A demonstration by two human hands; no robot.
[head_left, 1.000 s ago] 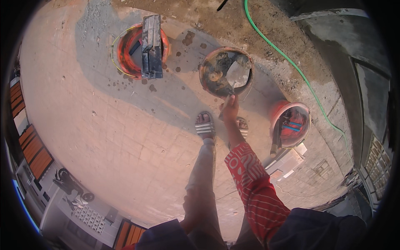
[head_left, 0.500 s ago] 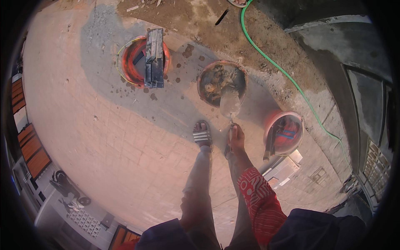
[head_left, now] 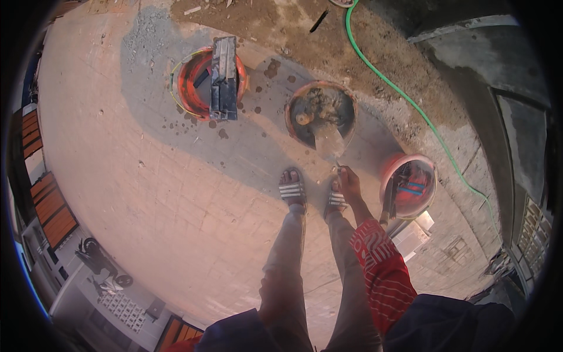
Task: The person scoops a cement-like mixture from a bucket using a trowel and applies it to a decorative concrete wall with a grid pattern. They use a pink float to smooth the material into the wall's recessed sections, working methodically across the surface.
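Note:
My right hand point(head_left: 349, 183) is closed round the handle of a trowel point(head_left: 329, 141), in front of my right foot. The trowel's wide grey blade points away from me, over the near rim of a round bucket point(head_left: 290, 125). Lumpy wet mortar point(head_left: 319, 106) lies in that bucket, and the blade's far end reaches it. Whether the tip is sunk in, I cannot tell. My left hand is out of view; only a bit of red sleeve point(head_left: 186, 345) shows at the lower edge.
An orange bucket point(head_left: 183, 88) at the far left has a long dark-stained board point(head_left: 223, 79) across it. Another bucket point(head_left: 435, 186) at the right holds dark and blue-marked items. A green hose point(head_left: 404, 97) runs along the right. Pale blocks point(head_left: 412, 237) lie near the right bucket.
My right hand, with the trowel, has shifted slightly right, uncovering my right sandal. The handle now slants more to the right. The whole view has shifted a little too.

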